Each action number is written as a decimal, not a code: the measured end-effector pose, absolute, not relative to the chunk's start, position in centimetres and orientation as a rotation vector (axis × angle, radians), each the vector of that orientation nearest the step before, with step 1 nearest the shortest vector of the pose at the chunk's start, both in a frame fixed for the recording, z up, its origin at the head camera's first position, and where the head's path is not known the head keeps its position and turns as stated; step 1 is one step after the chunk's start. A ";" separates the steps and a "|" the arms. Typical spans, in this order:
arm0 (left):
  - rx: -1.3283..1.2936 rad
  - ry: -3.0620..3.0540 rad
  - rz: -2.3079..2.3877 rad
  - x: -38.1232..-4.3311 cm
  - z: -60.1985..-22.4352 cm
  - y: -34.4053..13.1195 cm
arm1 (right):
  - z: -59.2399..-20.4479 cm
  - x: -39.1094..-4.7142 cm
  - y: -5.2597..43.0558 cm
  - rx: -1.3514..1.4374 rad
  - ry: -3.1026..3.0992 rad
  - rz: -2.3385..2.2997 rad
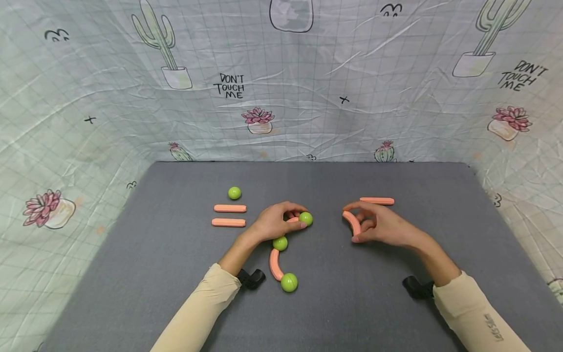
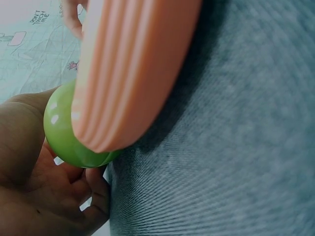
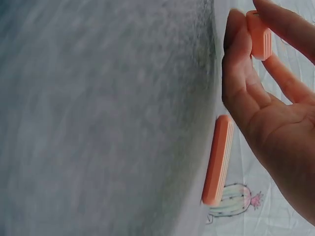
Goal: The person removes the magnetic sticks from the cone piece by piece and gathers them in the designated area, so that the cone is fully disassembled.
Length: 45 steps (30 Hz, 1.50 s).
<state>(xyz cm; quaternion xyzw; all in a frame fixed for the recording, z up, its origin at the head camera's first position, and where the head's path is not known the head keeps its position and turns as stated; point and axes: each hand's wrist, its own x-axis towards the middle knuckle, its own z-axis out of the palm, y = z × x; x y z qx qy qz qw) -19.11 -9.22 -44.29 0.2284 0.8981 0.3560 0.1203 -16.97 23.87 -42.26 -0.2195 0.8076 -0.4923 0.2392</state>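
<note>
My left hand (image 1: pixel 279 221) pinches a green ball (image 1: pixel 305 218) between thumb and fingertips. A short orange ribbed piece (image 1: pixel 293 220) shows between those fingers, at the ball's left side. Just below the hand lies another green ball (image 1: pixel 280 243), then a curved orange piece (image 1: pixel 275 265) and a third green ball (image 1: pixel 289 282), in a bent row. The left wrist view has the curved piece (image 2: pixel 133 69) large in front of a green ball (image 2: pixel 61 125). My right hand (image 1: pixel 382 225) holds a curved orange piece (image 1: pixel 352 223) by its ends, thumb at the near end.
Beyond the right hand lies a straight orange stick (image 1: pixel 377 201), also in the right wrist view. Two more straight sticks, one farther (image 1: pixel 230 208) and one nearer (image 1: pixel 228 222), lie at left below a green ball (image 1: pixel 234 193). A printed cloth (image 1: pixel 299 132) backs the grey table (image 1: pixel 132 274).
</note>
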 end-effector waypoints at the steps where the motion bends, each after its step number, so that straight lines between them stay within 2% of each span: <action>1: 0.668 2.627 1.036 -19.1 -44.3 -9.2 | -42.3 -17.0 24.0 -0.611 2.220 -1.344; 45: 0.628 2.653 1.028 -18.8 -44.4 -9.3 | -41.8 -15.1 30.0 -0.448 2.451 -1.277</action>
